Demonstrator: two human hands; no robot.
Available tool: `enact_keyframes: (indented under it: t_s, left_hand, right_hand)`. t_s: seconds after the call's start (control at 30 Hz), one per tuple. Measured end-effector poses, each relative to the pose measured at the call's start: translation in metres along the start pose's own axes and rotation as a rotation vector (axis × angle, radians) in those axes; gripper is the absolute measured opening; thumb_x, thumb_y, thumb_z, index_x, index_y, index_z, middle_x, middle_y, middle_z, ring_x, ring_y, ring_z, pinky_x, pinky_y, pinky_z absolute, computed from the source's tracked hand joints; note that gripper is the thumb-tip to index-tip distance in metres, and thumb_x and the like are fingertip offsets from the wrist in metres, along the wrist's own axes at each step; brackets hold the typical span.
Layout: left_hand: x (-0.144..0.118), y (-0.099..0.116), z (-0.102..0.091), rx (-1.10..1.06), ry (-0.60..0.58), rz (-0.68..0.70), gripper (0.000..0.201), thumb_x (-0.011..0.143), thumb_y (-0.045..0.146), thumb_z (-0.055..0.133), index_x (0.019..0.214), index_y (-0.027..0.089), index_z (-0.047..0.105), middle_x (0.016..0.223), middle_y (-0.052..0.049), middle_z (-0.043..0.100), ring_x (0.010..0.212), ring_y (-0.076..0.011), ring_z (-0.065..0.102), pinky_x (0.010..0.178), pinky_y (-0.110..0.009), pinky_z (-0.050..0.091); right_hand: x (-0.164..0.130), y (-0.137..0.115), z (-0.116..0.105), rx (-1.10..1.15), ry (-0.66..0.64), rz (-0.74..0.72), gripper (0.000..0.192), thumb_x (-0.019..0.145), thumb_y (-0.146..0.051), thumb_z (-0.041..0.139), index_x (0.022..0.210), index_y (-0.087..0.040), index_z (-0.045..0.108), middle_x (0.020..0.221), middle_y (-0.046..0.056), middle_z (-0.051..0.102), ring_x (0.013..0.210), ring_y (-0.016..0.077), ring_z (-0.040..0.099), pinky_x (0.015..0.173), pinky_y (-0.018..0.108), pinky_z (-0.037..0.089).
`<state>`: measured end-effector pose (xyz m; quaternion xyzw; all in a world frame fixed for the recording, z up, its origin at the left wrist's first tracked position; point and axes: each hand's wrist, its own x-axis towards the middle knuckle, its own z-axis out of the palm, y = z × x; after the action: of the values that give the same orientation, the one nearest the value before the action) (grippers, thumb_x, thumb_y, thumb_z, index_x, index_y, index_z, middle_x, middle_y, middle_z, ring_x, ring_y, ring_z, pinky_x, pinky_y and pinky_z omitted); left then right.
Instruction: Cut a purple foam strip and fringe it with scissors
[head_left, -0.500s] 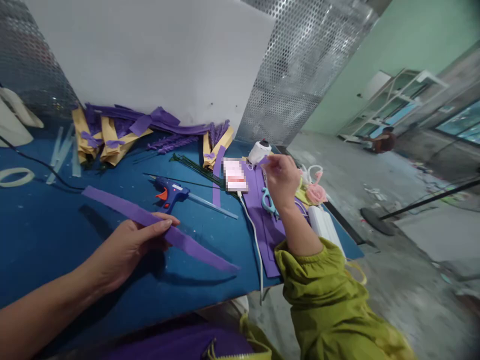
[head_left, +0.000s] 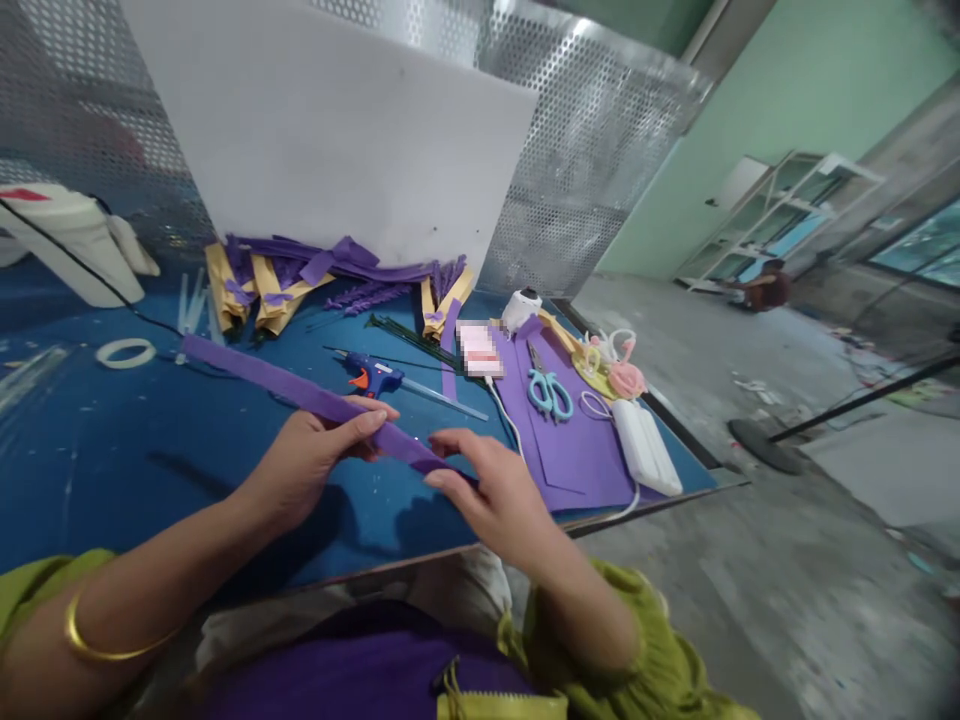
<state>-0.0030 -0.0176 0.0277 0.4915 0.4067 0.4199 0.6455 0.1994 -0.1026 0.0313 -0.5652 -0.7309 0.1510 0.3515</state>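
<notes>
A long purple strip [head_left: 300,393] runs from far left to near right, held just above the blue counter [head_left: 112,450]. The left hand [head_left: 315,460] pinches its middle; the right hand [head_left: 487,490] clamps its near end. A glue gun [head_left: 375,377] and scissors [head_left: 550,390] lie beyond, before a white board [head_left: 337,130] and perforated metal; green wall at right

One glue gun [head_left: 375,377], one scissors [head_left: 549,390].

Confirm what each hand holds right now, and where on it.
Both grip one purple foam strip: left hand near its middle, right hand at its near end.
</notes>
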Motion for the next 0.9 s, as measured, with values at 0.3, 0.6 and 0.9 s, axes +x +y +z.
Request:
enact_keyframes:
  t_s: [0.3, 0.6, 0.9]
  left_hand:
    - [-0.032, -0.007, 0.007, 0.09, -0.006, 0.046, 0.019, 0.071, 0.036, 0.08, 0.073, 0.017, 0.078, 0.066, -0.004, 0.071, 0.061, -0.0156, 0.061, 0.059, -0.025, 0.049]
    - [-0.049, -0.033, -0.008, -0.027, 0.106, 0.057, 0.025, 0.073, 0.039, 0.08, 0.078, 0.015, 0.077, 0.069, -0.004, 0.071, 0.062, -0.0157, 0.063, 0.057, -0.024, 0.05]
    - [-0.049, -0.028, -0.02, -0.123, 0.273, 0.087, 0.031, 0.065, 0.041, 0.086, 0.076, 0.014, 0.076, 0.067, -0.002, 0.069, 0.056, -0.013, 0.06, 0.056, -0.025, 0.05]
  right_hand:
    - [-0.012, -0.018, 0.046, 0.218, 0.15, 0.115, 0.029, 0.095, -0.036, 0.056, 0.07, -0.021, 0.058, 0.058, -0.004, 0.057, 0.054, 0.011, 0.05, 0.056, 0.024, 0.036]
    - [-0.012, -0.019, 0.052, 0.065, 0.051, 0.057, 0.03, 0.093, -0.034, 0.057, 0.067, -0.021, 0.056, 0.054, -0.004, 0.05, 0.053, 0.0111, 0.044, 0.055, 0.025, 0.029]
    - [-0.016, -0.015, 0.048, 0.296, -0.048, 0.19, 0.027, 0.092, -0.035, 0.059, 0.069, -0.02, 0.06, 0.058, -0.004, 0.059, 0.051, 0.0104, 0.047, 0.053, 0.023, 0.033]
